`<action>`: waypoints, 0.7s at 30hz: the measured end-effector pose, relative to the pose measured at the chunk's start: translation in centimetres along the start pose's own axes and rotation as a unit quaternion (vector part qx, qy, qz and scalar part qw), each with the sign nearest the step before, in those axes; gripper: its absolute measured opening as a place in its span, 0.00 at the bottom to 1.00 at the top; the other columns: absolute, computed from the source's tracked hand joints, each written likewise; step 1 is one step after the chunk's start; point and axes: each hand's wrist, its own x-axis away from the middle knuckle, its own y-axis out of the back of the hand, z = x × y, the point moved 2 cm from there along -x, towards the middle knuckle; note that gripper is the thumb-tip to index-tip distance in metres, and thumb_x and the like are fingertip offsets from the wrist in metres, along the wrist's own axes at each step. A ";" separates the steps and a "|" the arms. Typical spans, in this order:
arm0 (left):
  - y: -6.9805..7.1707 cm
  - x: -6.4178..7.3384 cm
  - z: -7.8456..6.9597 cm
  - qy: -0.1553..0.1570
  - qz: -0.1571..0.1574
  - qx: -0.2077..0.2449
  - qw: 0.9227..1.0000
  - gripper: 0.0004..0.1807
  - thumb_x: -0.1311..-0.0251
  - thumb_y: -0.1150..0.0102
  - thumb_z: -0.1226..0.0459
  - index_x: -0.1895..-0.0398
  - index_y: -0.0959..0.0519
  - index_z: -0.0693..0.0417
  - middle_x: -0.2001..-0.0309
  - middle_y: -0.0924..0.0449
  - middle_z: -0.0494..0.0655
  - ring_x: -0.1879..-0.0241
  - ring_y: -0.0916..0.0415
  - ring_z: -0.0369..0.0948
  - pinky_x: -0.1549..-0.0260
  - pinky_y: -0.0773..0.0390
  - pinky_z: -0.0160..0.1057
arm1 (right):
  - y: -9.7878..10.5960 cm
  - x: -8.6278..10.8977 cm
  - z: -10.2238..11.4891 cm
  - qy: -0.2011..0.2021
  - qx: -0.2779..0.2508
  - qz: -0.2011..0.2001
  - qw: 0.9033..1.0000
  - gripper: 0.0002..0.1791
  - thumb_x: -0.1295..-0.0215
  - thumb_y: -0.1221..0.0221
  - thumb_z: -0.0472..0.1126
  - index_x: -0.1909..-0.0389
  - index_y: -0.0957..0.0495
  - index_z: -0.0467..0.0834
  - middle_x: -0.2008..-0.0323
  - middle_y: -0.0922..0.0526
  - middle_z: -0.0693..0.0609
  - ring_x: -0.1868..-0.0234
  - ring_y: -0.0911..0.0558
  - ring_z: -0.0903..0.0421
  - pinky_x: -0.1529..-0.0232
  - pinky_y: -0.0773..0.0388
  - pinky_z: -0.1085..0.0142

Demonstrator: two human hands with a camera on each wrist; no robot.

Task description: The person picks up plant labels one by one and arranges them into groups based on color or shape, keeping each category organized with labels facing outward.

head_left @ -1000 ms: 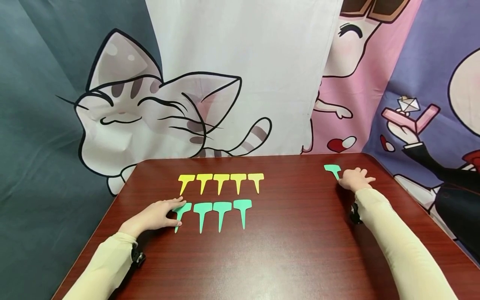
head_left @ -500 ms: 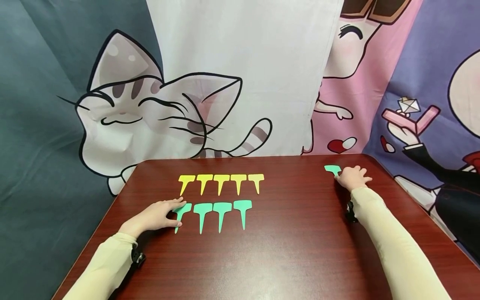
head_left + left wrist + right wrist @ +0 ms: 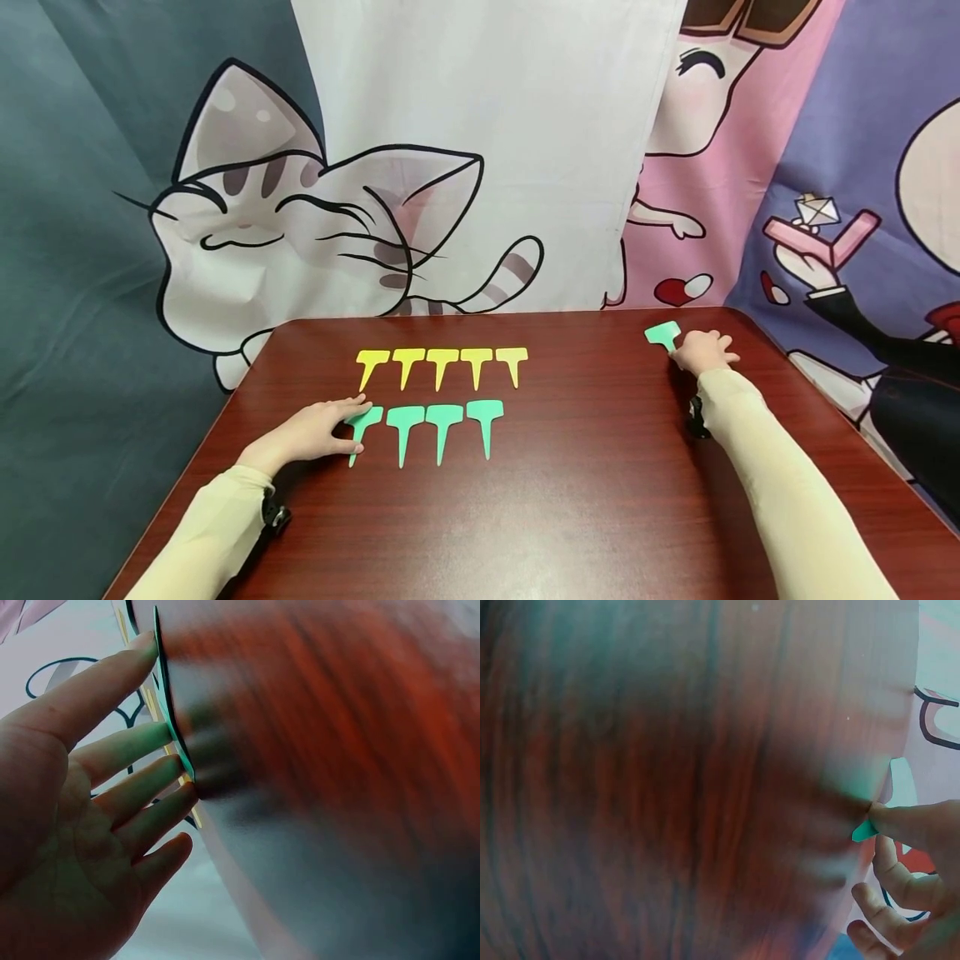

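Observation:
My right hand (image 3: 702,352) pinches the stem of a green T-shaped plant label (image 3: 663,334) between thumb and finger near the far right of the table. In the right wrist view, the label (image 3: 901,784) is tilted up, its pointed tip sticking out past the thumb. Over at the left, my left hand (image 3: 309,429) rests on another green plant label (image 3: 366,421), thumb at the stem and fingertips at the head. The left wrist view shows those fingers (image 3: 142,784) fairly straight, meeting the label (image 3: 169,705) edge-on.
Beside the left hand, 3 more green labels (image 3: 444,414) lie in a row. Behind them runs a row of several yellow labels (image 3: 442,357). Everything lies on a dark red-brown table (image 3: 525,517), with a cartoon-printed curtain (image 3: 480,100) along its far edge.
The right hand has shifted slightly left, and the label in its pinch has turned and tipped up from the table. My left hand has stayed in place.

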 end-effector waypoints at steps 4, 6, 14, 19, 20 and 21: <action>0.0 0.0 0.1 0.001 -0.001 -0.002 1.000 0.40 0.46 0.36 0.47 0.33 0.33 0.56 0.32 0.36 0.58 0.34 0.38 0.59 0.42 0.33 0.59 | 0.0 0.2 0.0 0.015 0.003 0.005 1.000 0.24 0.39 0.45 0.45 0.57 0.29 0.24 0.51 0.44 0.17 0.43 0.51 0.20 0.50 0.50 0.23; 0.0 0.0 0.1 0.001 -0.003 -0.003 1.000 0.40 0.46 0.36 0.47 0.33 0.33 0.56 0.32 0.36 0.58 0.34 0.38 0.59 0.42 0.33 0.59 | -0.1 0.2 -0.1 0.022 0.007 0.006 1.000 0.24 0.39 0.46 0.44 0.56 0.30 0.23 0.51 0.44 0.16 0.43 0.52 0.19 0.50 0.51 0.22; -0.2 0.0 0.0 0.006 0.001 -0.001 1.000 0.40 0.46 0.37 0.46 0.33 0.33 0.56 0.31 0.37 0.58 0.34 0.39 0.59 0.42 0.34 0.60 | 0.0 0.4 0.1 0.052 -0.002 0.002 0.999 0.21 0.39 0.44 0.45 0.60 0.23 0.28 0.50 0.41 0.17 0.43 0.51 0.17 0.50 0.56 0.19; -0.2 0.0 0.0 0.008 0.000 0.000 1.000 0.40 0.46 0.36 0.47 0.33 0.33 0.56 0.31 0.37 0.58 0.34 0.39 0.59 0.42 0.33 0.60 | 0.3 0.4 0.2 0.078 -0.010 -0.003 0.997 0.16 0.40 0.42 0.45 0.68 0.17 0.35 0.51 0.37 0.20 0.44 0.48 0.17 0.52 0.59 0.18; -0.1 0.0 0.0 0.007 0.000 -0.002 1.000 0.40 0.46 0.36 0.47 0.33 0.33 0.56 0.32 0.37 0.58 0.34 0.39 0.59 0.42 0.33 0.60 | 0.3 0.3 0.3 0.081 -0.012 -0.002 0.997 0.15 0.40 0.41 0.45 0.68 0.17 0.35 0.51 0.37 0.20 0.44 0.48 0.17 0.52 0.59 0.17; -0.1 0.0 0.0 0.007 0.000 -0.004 1.000 0.40 0.46 0.36 0.47 0.33 0.33 0.56 0.32 0.37 0.58 0.34 0.38 0.60 0.42 0.33 0.60 | 0.3 0.3 0.3 0.083 -0.012 -0.001 0.996 0.15 0.41 0.41 0.45 0.68 0.17 0.35 0.51 0.36 0.20 0.44 0.47 0.18 0.52 0.60 0.17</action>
